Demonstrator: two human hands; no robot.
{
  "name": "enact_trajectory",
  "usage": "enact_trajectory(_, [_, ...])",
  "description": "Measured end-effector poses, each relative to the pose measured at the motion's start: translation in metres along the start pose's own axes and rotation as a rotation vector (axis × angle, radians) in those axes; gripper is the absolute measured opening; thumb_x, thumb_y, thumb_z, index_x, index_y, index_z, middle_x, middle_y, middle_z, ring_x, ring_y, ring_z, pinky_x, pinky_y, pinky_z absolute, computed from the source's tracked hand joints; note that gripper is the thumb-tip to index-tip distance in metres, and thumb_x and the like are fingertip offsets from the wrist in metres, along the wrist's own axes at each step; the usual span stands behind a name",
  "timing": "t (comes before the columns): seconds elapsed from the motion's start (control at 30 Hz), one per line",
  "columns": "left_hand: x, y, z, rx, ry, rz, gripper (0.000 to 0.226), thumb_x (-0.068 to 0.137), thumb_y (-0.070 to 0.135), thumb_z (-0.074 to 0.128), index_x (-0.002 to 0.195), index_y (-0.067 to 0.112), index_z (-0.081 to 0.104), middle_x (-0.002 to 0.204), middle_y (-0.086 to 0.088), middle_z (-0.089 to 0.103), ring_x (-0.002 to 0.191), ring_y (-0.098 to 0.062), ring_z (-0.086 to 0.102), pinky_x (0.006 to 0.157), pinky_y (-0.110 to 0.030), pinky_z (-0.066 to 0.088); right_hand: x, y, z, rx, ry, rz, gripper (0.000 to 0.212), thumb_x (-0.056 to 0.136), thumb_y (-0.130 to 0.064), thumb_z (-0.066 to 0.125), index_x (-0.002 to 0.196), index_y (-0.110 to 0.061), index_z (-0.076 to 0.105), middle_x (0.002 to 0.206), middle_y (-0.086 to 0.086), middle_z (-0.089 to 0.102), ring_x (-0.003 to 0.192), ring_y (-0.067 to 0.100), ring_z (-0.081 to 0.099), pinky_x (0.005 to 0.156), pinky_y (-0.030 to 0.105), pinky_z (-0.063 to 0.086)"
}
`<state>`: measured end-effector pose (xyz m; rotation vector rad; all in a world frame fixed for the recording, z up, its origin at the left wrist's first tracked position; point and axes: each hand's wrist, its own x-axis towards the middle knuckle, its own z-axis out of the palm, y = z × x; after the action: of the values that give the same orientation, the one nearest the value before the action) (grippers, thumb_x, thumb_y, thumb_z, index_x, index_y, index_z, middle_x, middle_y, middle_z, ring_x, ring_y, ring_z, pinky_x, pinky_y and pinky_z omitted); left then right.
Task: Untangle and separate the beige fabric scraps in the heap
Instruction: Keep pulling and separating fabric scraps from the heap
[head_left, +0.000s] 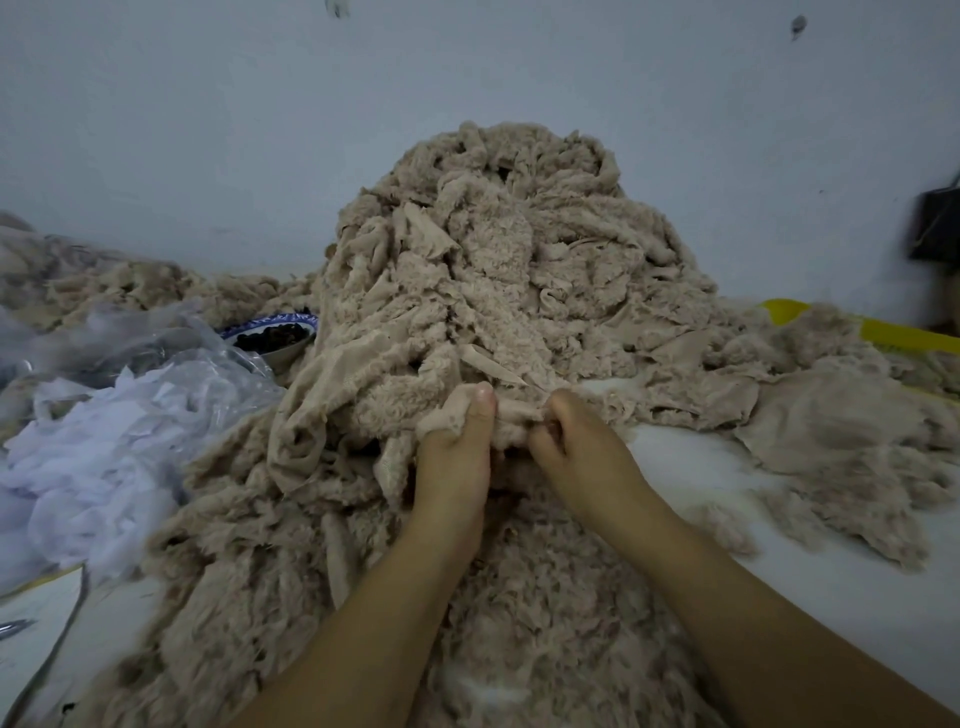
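Pale wall (208, 130) backs one heap (498, 270); left hand (457, 447), right hand (576, 447) pinch one scrap (519, 410).

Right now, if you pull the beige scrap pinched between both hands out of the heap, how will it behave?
Probably floppy: the beige scrap bends between the left hand and right hand. Likely light, being thin and fluffy. It may snag and drag neighbours, since the heap looks tangled.

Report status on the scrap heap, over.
Left hand, right hand both gripping one beige scrap between them. Heap tall, tangled behind it. Nothing blocking; white scraps and bowl off left.
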<state>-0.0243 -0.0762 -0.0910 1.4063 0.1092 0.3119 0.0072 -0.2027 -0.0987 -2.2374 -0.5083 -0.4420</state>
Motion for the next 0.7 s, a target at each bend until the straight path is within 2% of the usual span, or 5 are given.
enact_trajectory(0.17, [-0.004, 0.003, 0.008, 0.045, 0.01, 0.105, 0.047, 0.096, 0.05, 0.053, 0.087, 0.012, 0.079, 0.087, -0.006, 0.078, 0.09, -0.022, 0.074, 0.09, -0.043, 0.058, 0.006, 0.005, 0.008, 0.019, 0.058, 0.129, 0.006, 0.096, -0.02, 0.047, 0.091, -0.023, 0.047, 0.087, -0.005, 0.051, 0.076, 0.012, 0.048, 0.062, 0.032, 0.038])
enact_trajectory(0.3, [-0.001, 0.006, 0.003, 0.026, 0.077, 0.17, 0.057, 0.077, 0.072, 0.055, 0.06, 0.019, 0.071, 0.063, 0.008, 0.071, 0.059, -0.005, 0.068, 0.053, -0.016, 0.052, 0.013, 0.036, -0.022, 0.111, 0.191, 0.437, 0.022, 0.102, -0.021, 0.04, 0.081, -0.014, 0.041, 0.071, -0.001, 0.043, 0.067, 0.018, 0.043, 0.051, 0.028, 0.027])
enact_trajectory(0.43, [-0.002, -0.003, 0.004, -0.002, -0.123, 0.052, 0.026, 0.086, 0.051, 0.071, 0.095, 0.028, 0.081, 0.1, 0.006, 0.078, 0.098, -0.009, 0.072, 0.092, -0.038, 0.057, 0.01, 0.027, -0.012, 0.232, 0.057, 0.38, 0.043, 0.104, -0.045, 0.037, 0.084, -0.018, 0.064, 0.083, -0.007, 0.056, 0.084, 0.015, 0.053, 0.071, 0.025, 0.038])
enact_trajectory(0.57, [0.002, -0.009, -0.004, 0.12, -0.323, 0.249, 0.075, 0.085, 0.047, 0.064, 0.153, 0.036, 0.034, 0.136, 0.037, 0.05, 0.13, 0.013, 0.044, 0.105, -0.013, 0.041, 0.01, 0.015, -0.006, 0.506, 0.066, 0.356, 0.076, 0.076, -0.091, 0.028, 0.07, -0.027, 0.07, 0.077, -0.006, 0.073, 0.079, 0.01, 0.068, 0.077, 0.033, 0.051])
enact_trajectory(0.7, [-0.002, -0.011, 0.002, 0.292, -0.491, 0.345, 0.069, 0.089, 0.041, 0.06, 0.144, 0.063, 0.025, 0.156, 0.019, 0.036, 0.146, -0.001, 0.029, 0.121, -0.031, 0.028, 0.003, 0.009, -0.01, 0.717, -0.114, 0.255, 0.051, 0.077, -0.083, 0.05, 0.084, -0.039, 0.075, 0.091, -0.014, 0.075, 0.088, 0.004, 0.071, 0.077, 0.021, 0.056])
